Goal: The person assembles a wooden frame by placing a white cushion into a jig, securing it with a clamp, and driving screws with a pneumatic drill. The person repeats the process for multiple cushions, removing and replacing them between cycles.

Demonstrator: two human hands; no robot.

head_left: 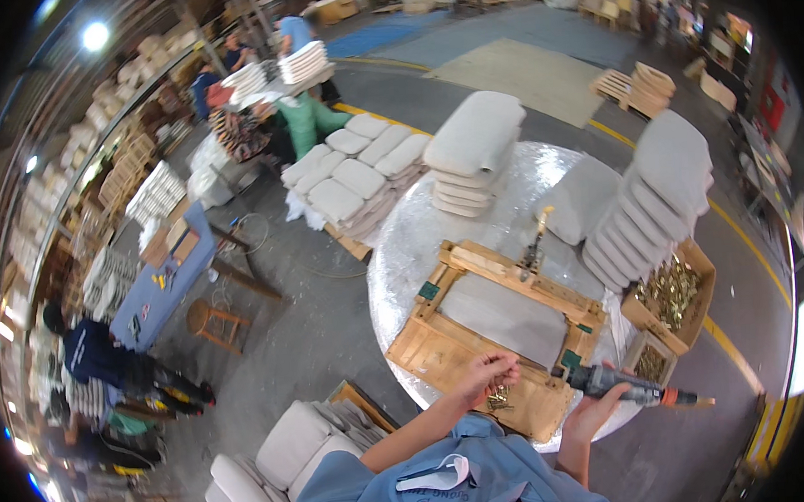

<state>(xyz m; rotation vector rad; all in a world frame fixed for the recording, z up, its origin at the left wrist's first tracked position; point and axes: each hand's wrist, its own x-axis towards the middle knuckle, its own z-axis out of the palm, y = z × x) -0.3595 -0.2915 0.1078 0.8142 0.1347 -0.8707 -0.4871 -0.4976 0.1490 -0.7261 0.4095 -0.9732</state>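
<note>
My left hand (491, 379) is over the near edge of a wooden frame jig (432, 336), its fingers pinched together. Whatever may be between the fingertips is too small to make out. Just below that hand, a small heap of brass-coloured fasteners (498, 399) lies on the wood. My right hand (601, 411) is wrapped around a dark power screwdriver (623, 387) with an orange band, at the jig's near right corner. Within the jig lies a light grey padded panel (501, 314). A toggle clamp (533, 249) stands upright on its far rail.
The round table (394, 274) is wrapped in shiny film. Stacks of grey cushions (474, 134) and leaning cushions (645, 202) stand on it. A carton of brass hardware (705, 280) and a smaller box (666, 351) sit right. More cushions (294, 443) lie left; people work farther off.
</note>
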